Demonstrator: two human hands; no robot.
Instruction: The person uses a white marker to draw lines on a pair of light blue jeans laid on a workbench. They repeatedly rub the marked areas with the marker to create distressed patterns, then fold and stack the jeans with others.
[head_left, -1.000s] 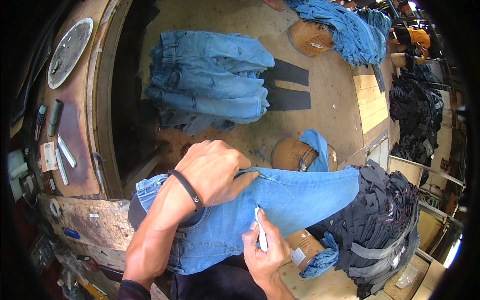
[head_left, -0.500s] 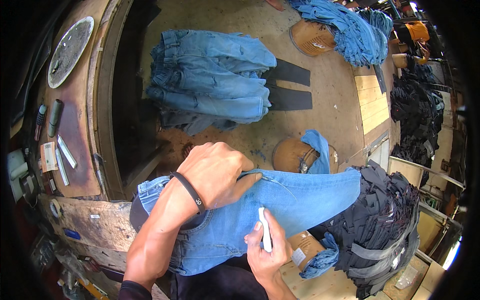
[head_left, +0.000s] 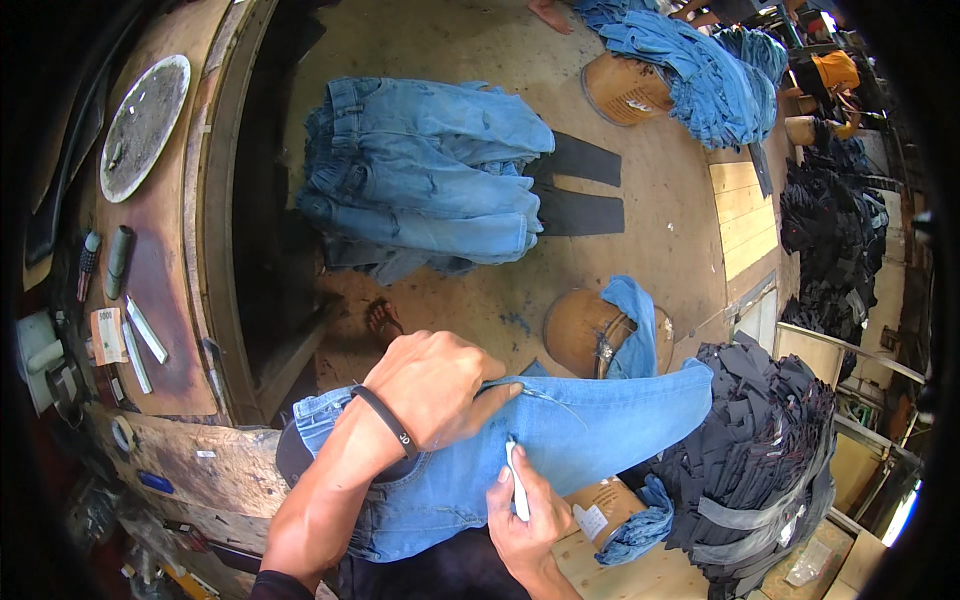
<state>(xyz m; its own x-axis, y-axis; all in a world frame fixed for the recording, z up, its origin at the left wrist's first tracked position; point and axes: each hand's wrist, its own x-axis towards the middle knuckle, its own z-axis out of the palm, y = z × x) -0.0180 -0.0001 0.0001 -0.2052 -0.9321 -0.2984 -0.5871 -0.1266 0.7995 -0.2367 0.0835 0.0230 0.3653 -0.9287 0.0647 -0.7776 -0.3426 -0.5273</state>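
A light blue pair of jeans (head_left: 610,415) is stretched sideways in front of me, one leg reaching right toward a dark fabric heap. My left hand (head_left: 430,385), with a black band at the wrist, is closed on the upper edge of the denim, near some loose pale threads. Below and right of it, my right hand (head_left: 530,510) pinches a slim white stick-shaped tool (head_left: 517,485). The tool's upper tip touches the denim beside a small dark spot; its exact kind cannot be made out.
Folded blue jeans (head_left: 420,170) are stacked ahead. Brown drums (head_left: 575,330) stand beyond the leg, some draped with denim. Right lies a big heap of dark fabric pieces (head_left: 750,450). The left bench (head_left: 170,290) carries a round dish (head_left: 145,130), white sticks and a banknote. A bare foot (head_left: 382,318) shows.
The white tool has tilted and shifted slightly left and down on the denim, where a dark spot now shows at its tip. The whole view has shifted; my left hand keeps its grip.
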